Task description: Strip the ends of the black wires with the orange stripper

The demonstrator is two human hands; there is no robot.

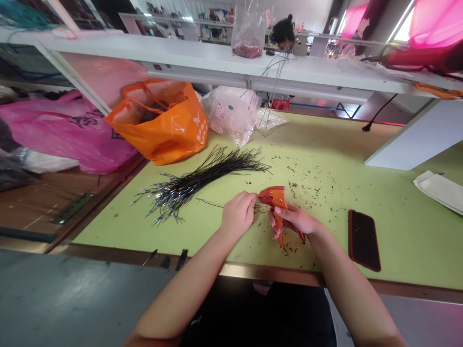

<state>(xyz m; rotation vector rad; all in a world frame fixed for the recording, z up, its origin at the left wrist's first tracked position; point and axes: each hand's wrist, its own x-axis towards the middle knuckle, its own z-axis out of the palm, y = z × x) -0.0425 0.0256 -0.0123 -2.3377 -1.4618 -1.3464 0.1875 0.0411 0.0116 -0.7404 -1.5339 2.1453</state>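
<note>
My right hand [294,220] is wrapped round the handles of an orange and red wire stripper [277,196]. Its jaws point left, toward my left hand [238,211]. With closed fingers, my left hand pinches a thin black wire [210,202] right at the jaws; the wire's tail sticks out to the left, over the table. Whether the wire's end sits inside the jaws is too small to tell. Beyond my left hand lies a bundle of black wires [213,172], with bluish and shiny tips at its left end.
Small black scraps [311,183] litter the green tabletop [405,217]. A phone [363,240] lies to the right. Behind the wires stand an orange bag [170,127] and a clear plastic bag [233,113]. A white shelf [202,58] spans the back; a person [284,33] is beyond it.
</note>
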